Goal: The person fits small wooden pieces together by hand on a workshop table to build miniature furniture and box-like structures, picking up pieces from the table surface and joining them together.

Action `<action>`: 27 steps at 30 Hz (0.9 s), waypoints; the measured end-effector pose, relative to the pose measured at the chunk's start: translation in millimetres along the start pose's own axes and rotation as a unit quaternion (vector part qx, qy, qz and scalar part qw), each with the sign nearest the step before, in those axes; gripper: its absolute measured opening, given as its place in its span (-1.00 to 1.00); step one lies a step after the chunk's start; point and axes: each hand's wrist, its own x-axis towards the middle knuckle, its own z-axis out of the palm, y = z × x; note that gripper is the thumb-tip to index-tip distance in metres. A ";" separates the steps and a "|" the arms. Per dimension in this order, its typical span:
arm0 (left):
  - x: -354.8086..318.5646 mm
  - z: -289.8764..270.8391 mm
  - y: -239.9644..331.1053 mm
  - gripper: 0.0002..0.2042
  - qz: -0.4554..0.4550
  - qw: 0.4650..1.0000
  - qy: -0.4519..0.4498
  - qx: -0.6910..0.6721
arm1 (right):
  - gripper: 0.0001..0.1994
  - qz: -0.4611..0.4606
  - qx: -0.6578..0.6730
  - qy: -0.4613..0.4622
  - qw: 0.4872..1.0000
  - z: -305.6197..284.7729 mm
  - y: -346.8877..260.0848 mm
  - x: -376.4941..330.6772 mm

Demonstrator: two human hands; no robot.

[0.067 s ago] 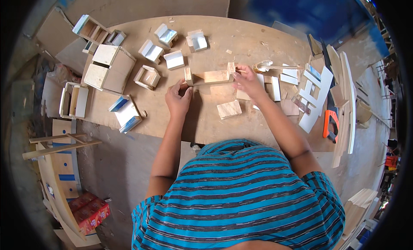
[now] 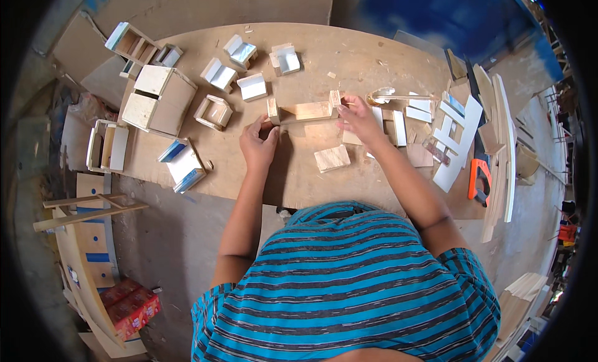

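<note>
Between my two hands is a small U-shaped wooden frame [image 2: 305, 111], a long board with an upright block at each end. The fingers of my left hand [image 2: 258, 145] are closed on its left end. At the other end, my right hand [image 2: 361, 121] grips the upright block between thumb and fingers. A loose rectangular wood block [image 2: 332, 158] lies on the table nearer to me. Beyond my left hand stand miniature white-faced chairs [image 2: 253, 87] and an open wooden box-like piece [image 2: 213, 111].
The wooden worktable [image 2: 349, 57] carries a two-part wooden cabinet [image 2: 156, 100] at left. White strips [image 2: 445, 138], an orange-handled saw [image 2: 479, 182] and long boards [image 2: 502, 144] lie at right. A glue-smeared container with a stick [image 2: 381, 96] sits beyond my right hand.
</note>
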 end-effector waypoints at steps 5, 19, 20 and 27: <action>-0.7 -4.2 3.4 -0.54 0.013 1.000 -0.013 0.015 | -0.52 -0.040 0.010 -0.047 0.998 -7.3 12.8 -0.5; -0.5 -11.9 6.6 -0.46 0.035 0.997 -0.049 0.049 | -0.53 -0.120 -0.106 -0.012 0.987 -10.4 16.1 13.9; -2.4 -9.5 6.5 -0.45 0.046 0.998 -0.037 0.038 | -0.56 -0.105 -0.111 -0.016 0.988 -13.7 8.5 15.7; -6.5 -5.2 2.4 -0.43 0.012 0.999 -0.033 0.020 | -0.61 -0.112 -0.177 -0.019 0.978 -23.8 18.8 41.0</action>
